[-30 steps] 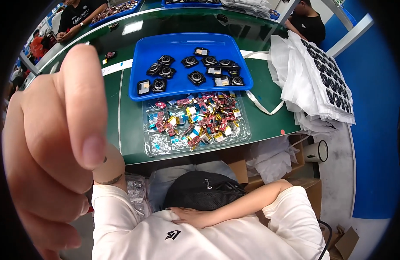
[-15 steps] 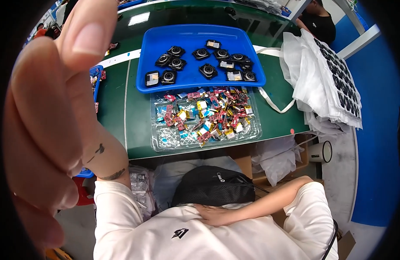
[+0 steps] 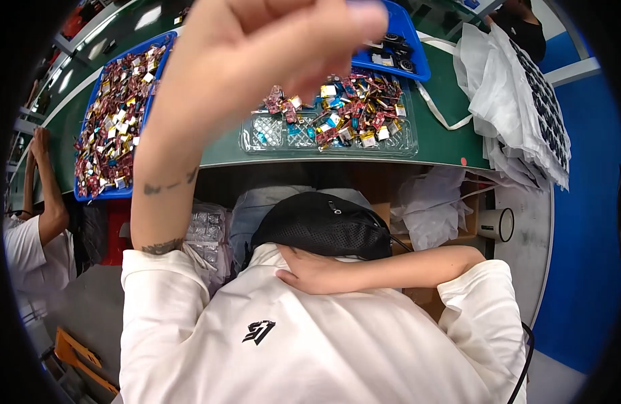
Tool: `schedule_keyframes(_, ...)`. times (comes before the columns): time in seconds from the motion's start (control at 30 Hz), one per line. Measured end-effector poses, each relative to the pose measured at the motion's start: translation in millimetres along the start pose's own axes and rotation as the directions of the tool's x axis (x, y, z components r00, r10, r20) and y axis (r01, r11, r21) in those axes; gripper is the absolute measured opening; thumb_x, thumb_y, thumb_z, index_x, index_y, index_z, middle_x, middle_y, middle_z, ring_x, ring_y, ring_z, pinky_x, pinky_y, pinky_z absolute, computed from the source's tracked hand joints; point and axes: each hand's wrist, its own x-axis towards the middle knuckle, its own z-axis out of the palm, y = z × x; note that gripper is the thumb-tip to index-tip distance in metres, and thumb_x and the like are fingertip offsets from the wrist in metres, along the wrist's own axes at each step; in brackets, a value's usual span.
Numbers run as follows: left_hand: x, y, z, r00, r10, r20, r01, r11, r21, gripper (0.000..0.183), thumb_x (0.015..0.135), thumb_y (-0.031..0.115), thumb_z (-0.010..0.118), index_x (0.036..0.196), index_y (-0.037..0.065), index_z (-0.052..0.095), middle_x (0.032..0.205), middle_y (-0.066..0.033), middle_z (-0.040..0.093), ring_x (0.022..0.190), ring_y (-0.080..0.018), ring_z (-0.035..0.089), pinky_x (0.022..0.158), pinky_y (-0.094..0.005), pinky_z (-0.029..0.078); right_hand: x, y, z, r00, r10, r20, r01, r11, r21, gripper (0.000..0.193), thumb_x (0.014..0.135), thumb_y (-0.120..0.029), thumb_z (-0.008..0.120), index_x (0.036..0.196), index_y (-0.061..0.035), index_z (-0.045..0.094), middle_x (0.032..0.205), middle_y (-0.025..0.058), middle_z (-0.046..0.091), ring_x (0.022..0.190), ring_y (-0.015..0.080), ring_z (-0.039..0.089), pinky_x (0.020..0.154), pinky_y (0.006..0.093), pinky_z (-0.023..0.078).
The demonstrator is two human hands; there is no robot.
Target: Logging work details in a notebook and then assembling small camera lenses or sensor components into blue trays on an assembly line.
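My left hand (image 3: 270,64) is raised close to the camera, above the bench and partly over the trays. Its blurred fingers are cut off by the top edge, so their grip is unclear. My right hand (image 3: 317,271) rests on my white shirt at the waist, thumb apart; its fingertips are partly tucked in by a black mesh bag (image 3: 324,225) on my lap. Beyond, a clear plastic tray (image 3: 266,138) holds a pile of small battery cells with red circuit boards. A blue tray (image 3: 423,67) behind it carries black watch-like housings, mostly covered by my left hand.
Another blue tray (image 3: 88,196), heaped with similar parts, sits at the left on the green bench (image 3: 452,145). White sheets with black pieces (image 3: 519,108) hang at the right. Other people are at far left (image 3: 44,209) and upper right (image 3: 522,30). A cardboard box (image 3: 468,212) stands below the bench.
My left hand has swung from the left side toward the upper middle, now over the trays. The view has tilted and turned, showing more of the left tray. My right hand stays at the waist.
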Motion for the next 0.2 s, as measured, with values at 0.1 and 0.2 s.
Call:
schedule_keyframes(0.1, -72, -16, -6, 0.907, -0.188, 0.376, 0.231, 0.970, -0.074, 0.021, 0.091, 0.013, 0.056, 0.076, -0.001, 0.061, 0.065, -0.0062, 0.062, 0.058, -0.0103, 0.060, 0.049, -0.0224, 0.043, -21, -15, -23, 0.911, -0.411, -0.018, 0.391, 0.880, -0.271, 0.049, 0.087, -0.022, 0.054, 0.128, 0.0016, 0.046, 0.130, 0.0237, 0.049, 0.121, 0.0340, 0.047, 0.096, 0.0404, 0.045)
schedule_keyframes(0.2, -129, -40, -7, 0.869, -0.262, 0.420, 0.285, 0.958, 0.008, 0.017, 0.092, 0.011, 0.054, 0.086, 0.000, 0.066, 0.069, -0.0068, 0.066, 0.064, -0.0134, 0.064, 0.064, -0.0250, 0.049, -33, -27, -48, 0.670, -0.722, -0.174, 0.405, 0.551, -0.729, 0.034, 0.076, -0.017, 0.059, 0.108, -0.0073, 0.064, 0.128, 0.0131, 0.054, 0.114, 0.0315, 0.051, 0.086, 0.0414, 0.050)
